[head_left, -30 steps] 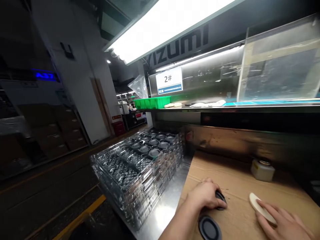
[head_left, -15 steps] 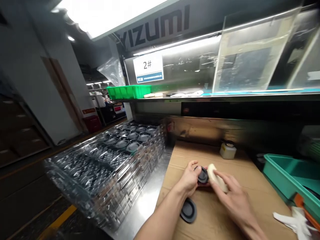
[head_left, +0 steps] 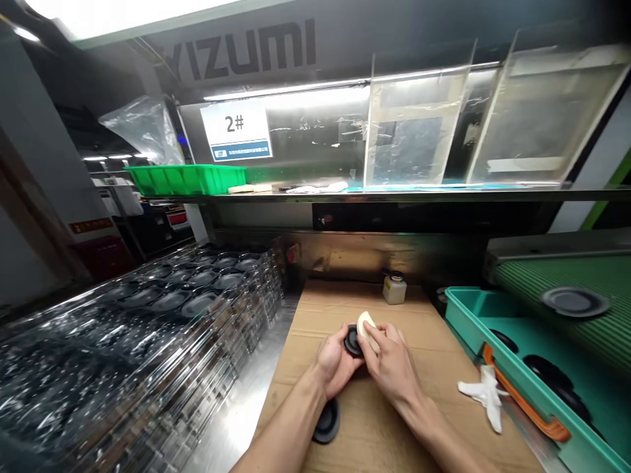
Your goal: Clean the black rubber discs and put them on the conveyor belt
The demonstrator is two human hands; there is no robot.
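The dark fascia point(head_left: 394, 39) above the bench carries the brand YIZUMI in large grey capitals point(head_left: 241, 51) — the one word that reads clearly. Below it, a white placard point(head_left: 236, 130) fixed to the steel panel point(head_left: 315, 131) shows "2#" in bold black, over a blue strip point(head_left: 241, 151) with a line of white print too small to read. Far off on the left, a red sign point(head_left: 91, 226) sits on a pillar point(head_left: 54, 164) — its small lettering is also illegible.
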